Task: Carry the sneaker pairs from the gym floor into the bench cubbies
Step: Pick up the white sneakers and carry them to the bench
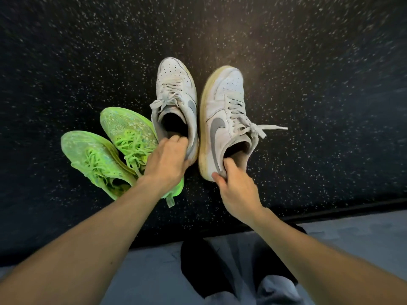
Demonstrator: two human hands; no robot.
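Note:
Two white sneakers with grey side marks are in the middle of the head view. My left hand (165,160) grips the heel collar of the left white sneaker (176,93), fingers inside its opening. My right hand (236,190) pinches the heel of the right white sneaker (224,111), which is tilted onto its side with its yellowed sole facing left. A pair of neon green sneakers (130,133) lies on the floor to the left, partly hidden under my left wrist. No bench or cubbies are in view.
The floor is black speckled rubber (308,84). A lighter grey strip of floor (143,271) runs along the bottom. My own legs in grey trousers and dark footwear (231,260) stand there.

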